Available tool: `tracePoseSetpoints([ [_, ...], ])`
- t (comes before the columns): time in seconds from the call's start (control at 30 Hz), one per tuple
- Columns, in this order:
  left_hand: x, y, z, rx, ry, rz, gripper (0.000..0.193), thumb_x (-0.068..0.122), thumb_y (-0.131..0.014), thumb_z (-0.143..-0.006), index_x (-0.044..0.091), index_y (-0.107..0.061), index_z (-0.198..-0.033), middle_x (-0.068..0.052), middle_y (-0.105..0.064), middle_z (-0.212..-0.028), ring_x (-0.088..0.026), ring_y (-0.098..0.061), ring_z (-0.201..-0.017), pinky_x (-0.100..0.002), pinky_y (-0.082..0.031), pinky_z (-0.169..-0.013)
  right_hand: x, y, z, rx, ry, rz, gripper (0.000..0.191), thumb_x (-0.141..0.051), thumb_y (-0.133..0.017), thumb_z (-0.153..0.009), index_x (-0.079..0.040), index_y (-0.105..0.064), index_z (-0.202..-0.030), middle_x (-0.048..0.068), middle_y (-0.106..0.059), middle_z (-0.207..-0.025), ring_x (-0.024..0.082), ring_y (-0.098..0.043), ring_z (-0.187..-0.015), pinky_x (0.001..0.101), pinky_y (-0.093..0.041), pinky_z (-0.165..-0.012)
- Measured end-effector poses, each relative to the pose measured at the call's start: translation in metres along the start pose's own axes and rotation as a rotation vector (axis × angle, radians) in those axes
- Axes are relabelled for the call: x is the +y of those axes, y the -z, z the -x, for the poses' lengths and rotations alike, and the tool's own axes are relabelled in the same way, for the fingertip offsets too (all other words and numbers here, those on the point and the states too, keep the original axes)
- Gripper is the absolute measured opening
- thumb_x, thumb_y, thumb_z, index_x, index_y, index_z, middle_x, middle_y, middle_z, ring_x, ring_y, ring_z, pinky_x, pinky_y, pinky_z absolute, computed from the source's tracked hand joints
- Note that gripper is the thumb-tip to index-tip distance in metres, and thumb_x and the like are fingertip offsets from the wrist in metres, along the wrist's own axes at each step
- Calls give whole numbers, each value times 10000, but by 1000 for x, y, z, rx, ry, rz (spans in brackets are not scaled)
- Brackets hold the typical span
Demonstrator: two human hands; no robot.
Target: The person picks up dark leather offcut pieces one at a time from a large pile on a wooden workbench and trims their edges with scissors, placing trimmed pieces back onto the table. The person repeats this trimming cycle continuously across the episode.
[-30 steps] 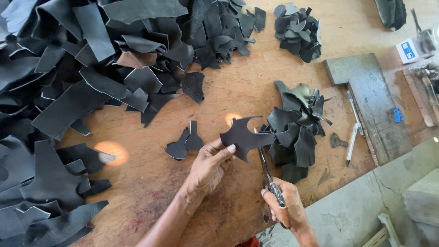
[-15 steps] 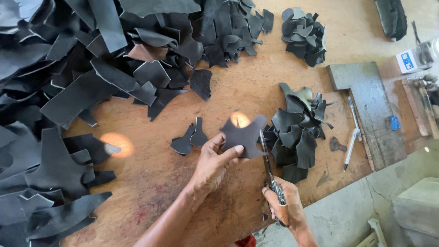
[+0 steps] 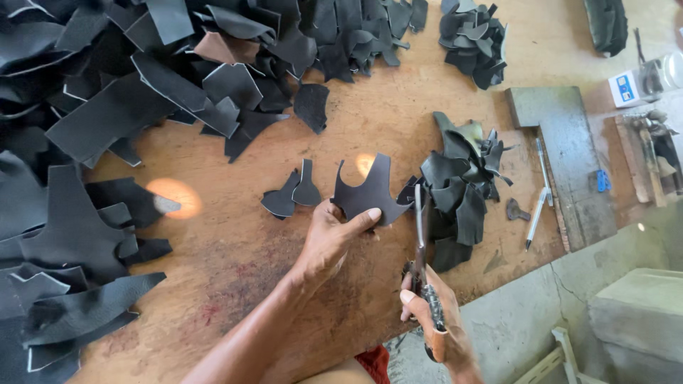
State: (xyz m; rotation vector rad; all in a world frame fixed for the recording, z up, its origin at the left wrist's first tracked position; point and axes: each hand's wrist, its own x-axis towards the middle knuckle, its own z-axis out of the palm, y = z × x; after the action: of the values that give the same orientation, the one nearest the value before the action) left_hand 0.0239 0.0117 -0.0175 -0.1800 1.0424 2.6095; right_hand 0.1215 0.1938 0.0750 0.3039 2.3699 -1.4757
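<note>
Trimming appears underway: the left hand (image 3: 331, 238) pinches a black curved leather cut-out (image 3: 370, 192) above the wooden tabletop (image 3: 235, 263), while the right hand (image 3: 434, 331), just right of it, grips long metal shears (image 3: 420, 242), needing their blades steered along its edge.

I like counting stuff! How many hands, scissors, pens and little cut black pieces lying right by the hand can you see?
Hands: 2, the left hand holding a black cut piece and the right hand gripping the scissors
Scissors: 1
Pens: 2
Small black pieces beside the left hand: 2
Total: 7
</note>
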Motion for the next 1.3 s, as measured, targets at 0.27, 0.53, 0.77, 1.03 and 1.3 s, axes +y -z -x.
tracePoseSetpoints([
  [0.27, 5, -2, 3, -61, -41, -34, 274, 97, -785, -897, 9, -646, -1116, -89, -755, -934, -125, -708, -808, -281, -586, -681, -19, -11, -6, 38, -132, 153, 232, -261, -666, -850, -31, -637, -870, 41, -562, -593, 149, -595, -518, 330, -507, -502],
  [0.53, 12, -8, 7, -47, -21, 4, 338, 9, -771, -846, -5, -597, -1135, -122, -755, -1008, -182, -749, -898, -339, -663, -802, -22, -10, -6, -39, -27, 200, 242, -299, -623, -852, -62, -614, -901, 54, -576, -674, 166, -627, -587, 352, -534, -583],
  [0.77, 16, -13, 11, -50, -14, 3, 360, 18, -766, -853, -18, -580, -1159, -157, -736, -1061, -203, -746, -929, -342, -673, -779, -27, -8, -5, -35, -16, 336, 261, -291, -616, -831, -55, -581, -938, 76, -519, -664, 201, -506, -601, 392, -429, -587],
  [1.03, 16, -14, 11, -56, -21, -3, 368, 13, -765, -847, -18, -575, -1161, -161, -734, -1066, -210, -749, -951, -349, -680, -773, -26, -10, -8, -30, -54, 320, 281, -331, -613, -834, -70, -596, -938, 84, -513, -652, 197, -500, -586, 397, -431, -579],
  [1.3, 14, -14, 11, -61, 14, -2, 376, 17, -771, -842, -6, -576, -1162, -147, -743, -1045, -201, -749, -930, -351, -676, -778, -14, -13, -8, -34, 46, 123, 236, -259, -606, -839, -23, -601, -835, 57, -561, -607, 160, -621, -498, 336, -538, -500],
])
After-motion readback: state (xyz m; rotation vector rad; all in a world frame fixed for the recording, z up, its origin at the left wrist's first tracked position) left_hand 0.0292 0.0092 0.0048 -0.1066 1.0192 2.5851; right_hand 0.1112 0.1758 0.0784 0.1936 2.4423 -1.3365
